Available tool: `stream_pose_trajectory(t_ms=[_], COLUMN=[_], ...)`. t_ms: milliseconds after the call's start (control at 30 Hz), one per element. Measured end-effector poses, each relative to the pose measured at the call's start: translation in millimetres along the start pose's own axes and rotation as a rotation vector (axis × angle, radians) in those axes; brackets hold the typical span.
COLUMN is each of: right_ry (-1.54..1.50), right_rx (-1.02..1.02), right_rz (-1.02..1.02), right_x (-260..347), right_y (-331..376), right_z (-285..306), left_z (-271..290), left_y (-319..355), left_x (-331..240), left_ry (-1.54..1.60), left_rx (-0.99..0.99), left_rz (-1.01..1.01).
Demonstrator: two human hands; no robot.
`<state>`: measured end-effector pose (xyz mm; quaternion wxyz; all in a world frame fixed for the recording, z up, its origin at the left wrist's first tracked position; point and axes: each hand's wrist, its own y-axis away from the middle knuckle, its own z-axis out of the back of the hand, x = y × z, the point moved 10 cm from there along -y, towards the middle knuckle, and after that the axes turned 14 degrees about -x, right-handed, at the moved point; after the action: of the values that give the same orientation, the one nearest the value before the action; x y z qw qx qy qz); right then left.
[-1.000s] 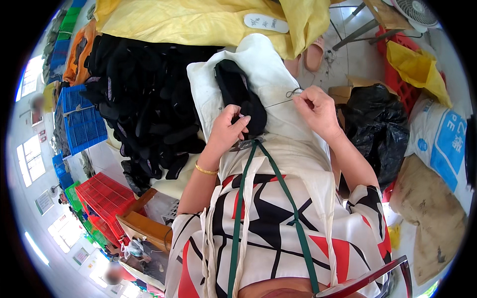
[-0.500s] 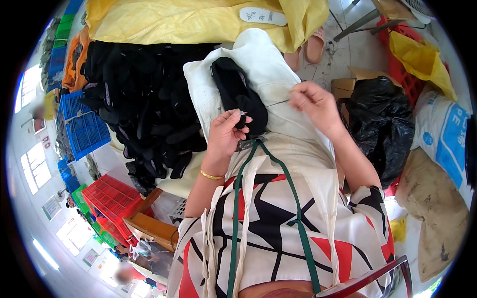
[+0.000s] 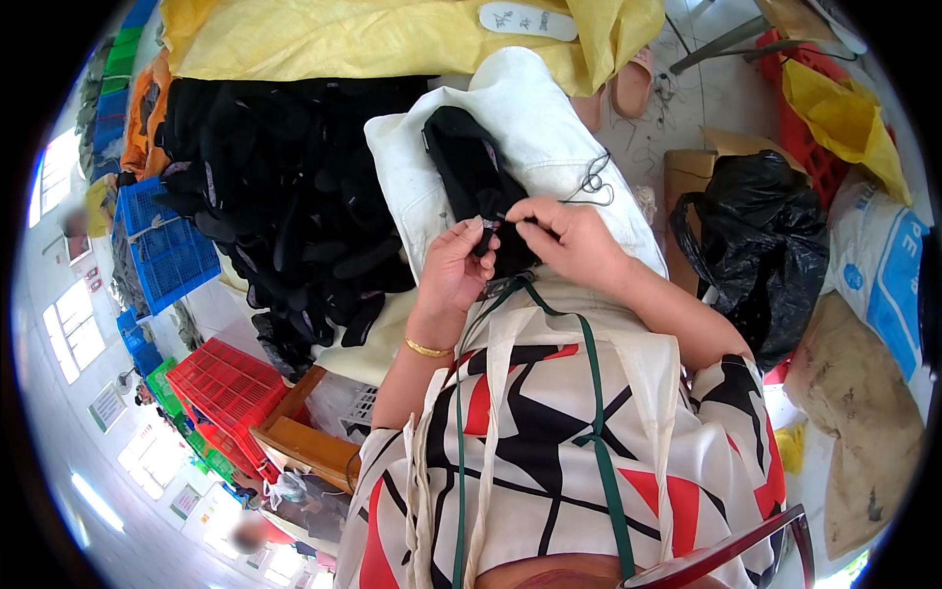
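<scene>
A black fabric shoe (image 3: 456, 162) lies on the white cloth (image 3: 535, 128) over my lap, its near end toward me. My left hand (image 3: 456, 265) is closed, thumb and fingers pinching the shoe's near end. Close beside it, my right hand (image 3: 569, 240) is also closed, its fingertips pinched together at the same part of the shoe. What those fingertips hold is too small to tell. A dark thread (image 3: 594, 182) lies in loose loops on the white cloth beyond my right hand.
To the left is a heap of black shoes (image 3: 285, 187). Beyond lies yellow sheeting (image 3: 324, 39) with a white insole (image 3: 528, 21) on it. A black plastic bag (image 3: 760, 245) and a cardboard box (image 3: 687, 177) stand at right. Blue (image 3: 162, 236) and red (image 3: 231, 383) crates are at left.
My right hand has come in from the right to the shoe beside my left hand. The thread, earlier stretched between shoe and right hand, now lies looped on the cloth.
</scene>
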<state>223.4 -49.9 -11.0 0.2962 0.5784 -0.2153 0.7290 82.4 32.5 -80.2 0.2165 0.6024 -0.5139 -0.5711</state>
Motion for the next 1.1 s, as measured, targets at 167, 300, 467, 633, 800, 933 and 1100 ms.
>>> stream_pose_trajectory(t_ms=[167, 300, 467, 633, 800, 933, 1100], right_ry=[0.067, 0.073, 0.086, 0.104, 0.090, 0.057, -0.148], right_rx=[-0.006, 0.002, 0.022, 0.058, 0.063, 0.033, 0.178], right_rz=[0.004, 0.005, -0.010, -0.035, -0.044, -0.020, -0.389], right_x=[-7, -8, -8, -11, -10, -7, -29], right_y=[9, 8, 8, 9, 8, 6, 13], right_z=[-6, -8, -10, -12, -12, -12, -22], left_z=[0, 0, 0, 1, 0, 1, -2], left_y=[-3, -3, -2, -2, -1, 0, 6], left_x=[2, 3, 2, 3, 2, -1, -9], left_ry=[0.008, 0.024, 0.027, 0.042, 0.038, 0.009, -0.111], left_rx=[0.012, 0.015, 0.016, 0.022, 0.024, 0.011, -0.039], left_rz=[0.037, 0.048, 0.050, 0.054, 0.046, -0.007, -0.183])
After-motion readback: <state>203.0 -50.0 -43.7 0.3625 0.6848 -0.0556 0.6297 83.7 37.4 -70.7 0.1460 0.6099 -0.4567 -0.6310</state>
